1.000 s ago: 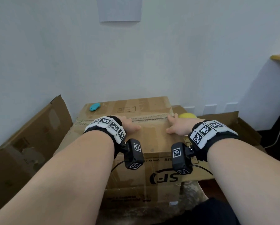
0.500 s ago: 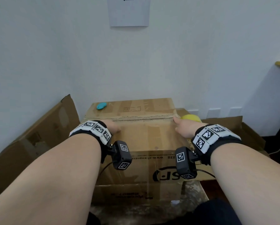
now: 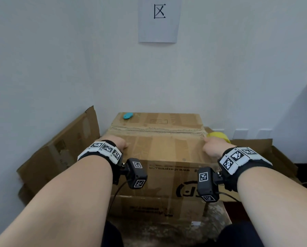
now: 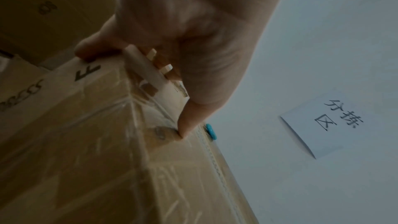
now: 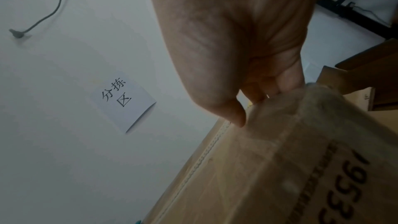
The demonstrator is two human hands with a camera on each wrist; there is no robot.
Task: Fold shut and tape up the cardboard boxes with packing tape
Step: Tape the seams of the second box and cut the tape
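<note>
White wall fills the background, with a paper sign (image 3: 159, 19) bearing a handwritten character stuck up high. Below it we face a closed cardboard box (image 3: 160, 150), its two top flaps meeting in a ragged seam across the middle and its near faces shiny with clear tape. Our left hand (image 3: 118, 143) grips the box's left top edge: in the left wrist view the thumb presses on the top while the fingers (image 4: 86, 52) curl down over the side. Our right hand (image 3: 212, 147) holds the right top edge in the same way, thumb on top and fingers wrapped over the corner. A small teal object (image 3: 128, 115) lies on the far flap near the back left corner. Just beyond our right hand peeks something yellow (image 3: 217, 136). Open, flattened cartons (image 3: 60, 148) lean at the left and right of the box.
</note>
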